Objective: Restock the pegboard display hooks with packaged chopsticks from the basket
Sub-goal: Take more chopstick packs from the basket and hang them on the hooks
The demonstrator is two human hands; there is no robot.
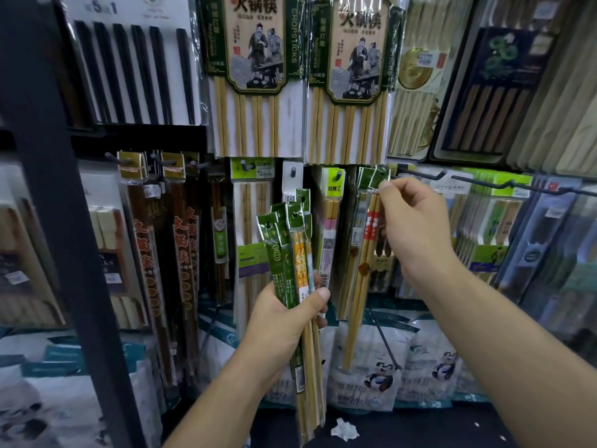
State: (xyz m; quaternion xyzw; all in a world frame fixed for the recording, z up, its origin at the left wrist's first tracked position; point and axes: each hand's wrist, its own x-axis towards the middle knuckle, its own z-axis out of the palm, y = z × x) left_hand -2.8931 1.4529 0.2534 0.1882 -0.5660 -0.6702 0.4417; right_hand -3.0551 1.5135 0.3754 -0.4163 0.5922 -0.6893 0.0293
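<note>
My left hand (284, 315) grips a bundle of several green-topped chopstick packs (292, 250), held upright in front of the display. My right hand (416, 221) pinches the green header of one chopstick pack (376, 181) at the tip of a long black display hook (468, 179). That pack's bamboo sticks (358, 279) hang down below my fingers, next to another green-topped pack on the same spot. Whether the header hole is on the hook I cannot tell. The basket is out of view.
Large bamboo chopstick packs (255, 76) hang in the row above. Dark red chopstick packs (155, 253) hang on hooks to the left, behind a black shelf post (61, 221). White panda-printed bags (381, 367) lie below. A crumpled white scrap (345, 430) lies on the dark floor.
</note>
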